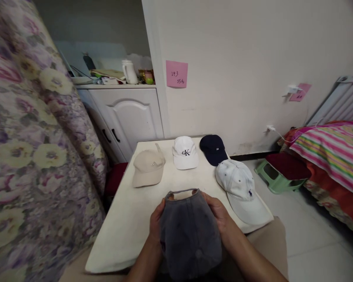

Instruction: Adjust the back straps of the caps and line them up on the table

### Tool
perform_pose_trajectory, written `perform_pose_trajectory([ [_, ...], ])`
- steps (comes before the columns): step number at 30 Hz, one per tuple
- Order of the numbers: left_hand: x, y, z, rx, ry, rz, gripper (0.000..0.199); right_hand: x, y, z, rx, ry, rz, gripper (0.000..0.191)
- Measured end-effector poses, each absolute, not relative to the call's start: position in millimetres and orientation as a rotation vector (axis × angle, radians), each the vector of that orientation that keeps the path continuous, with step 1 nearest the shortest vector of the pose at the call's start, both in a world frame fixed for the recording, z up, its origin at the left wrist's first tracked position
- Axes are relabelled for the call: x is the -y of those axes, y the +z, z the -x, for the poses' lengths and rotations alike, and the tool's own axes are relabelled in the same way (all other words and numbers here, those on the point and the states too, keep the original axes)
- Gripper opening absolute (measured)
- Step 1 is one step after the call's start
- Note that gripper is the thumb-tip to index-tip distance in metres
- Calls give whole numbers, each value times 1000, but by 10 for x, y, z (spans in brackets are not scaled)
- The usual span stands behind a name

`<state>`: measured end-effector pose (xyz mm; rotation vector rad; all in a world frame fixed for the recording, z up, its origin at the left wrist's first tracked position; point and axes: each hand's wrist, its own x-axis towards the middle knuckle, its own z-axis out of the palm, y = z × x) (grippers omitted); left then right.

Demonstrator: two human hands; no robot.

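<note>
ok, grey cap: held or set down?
Held: left hand and right hand grip the grey cap from opposite sides. Cannot tell whether its underside touches the table.

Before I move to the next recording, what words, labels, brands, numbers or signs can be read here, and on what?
"243": pink wall note; first digit uncertain, second line unclear.
"CK": front of the white cap.
Beige cap, navy cap: marks too small to read.
Pale blue cap: small dark emblem, no readable words.
Right-hand pink note: too small and blurred.
Dark grey cap: no readable text.
</note>
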<state>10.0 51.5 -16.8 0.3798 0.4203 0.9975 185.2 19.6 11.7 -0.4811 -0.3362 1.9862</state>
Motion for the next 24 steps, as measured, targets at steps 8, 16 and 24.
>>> perform_pose_trajectory([
  [8, -601, -428, 63, -316, 813, -479, 28, -283, 54, -1883, 348, 2008, 534, 23],
  [16, -817, -442, 32, -462, 933, -326, 17, -545, -269, -2147, 421, 2019, 490, 26],
  [24, -1064, -548, -1, -425, 948, -270, 31, -714, -604, -2273, 469, 1911, 452, 23],
])
